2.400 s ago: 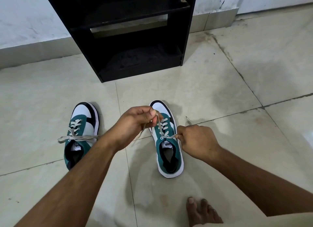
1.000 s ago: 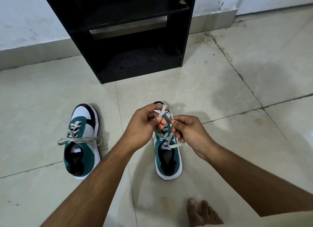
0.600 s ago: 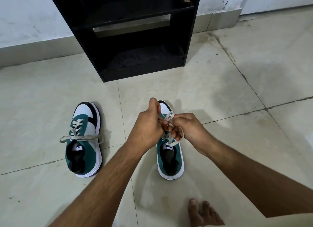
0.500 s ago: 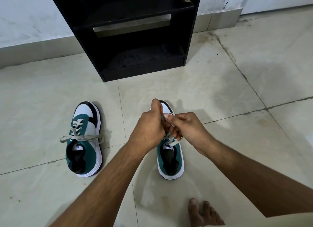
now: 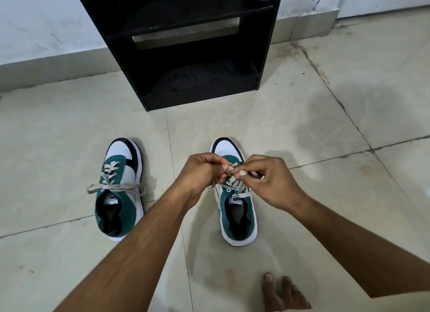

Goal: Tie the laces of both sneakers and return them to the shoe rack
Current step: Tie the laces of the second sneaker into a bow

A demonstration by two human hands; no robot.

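Observation:
Two green, white and black sneakers stand on the tiled floor, toes toward the rack. Over the right sneaker (image 5: 237,209) my left hand (image 5: 200,172) and my right hand (image 5: 267,179) meet, each pinching part of its beige lace (image 5: 235,172) above the tongue. The hands hide most of the lacing. The left sneaker (image 5: 119,188) stands apart to the left, its lace (image 5: 114,187) lying loose across the shoe with ends hanging on both sides. The black shoe rack (image 5: 193,46) stands against the wall behind them, its lower shelves bare.
My bare foot (image 5: 281,293) rests on the floor at the lower right. A white wall with a tiled skirting (image 5: 46,69) runs behind the rack. Pale floor tiles (image 5: 325,125) spread all around the shoes.
My hands, pulled apart with the lace ends 2.4 s ago, came together over the right sneaker's toe end. They now work the lace slightly lower, knuckles spread a little. The left sneaker stayed put.

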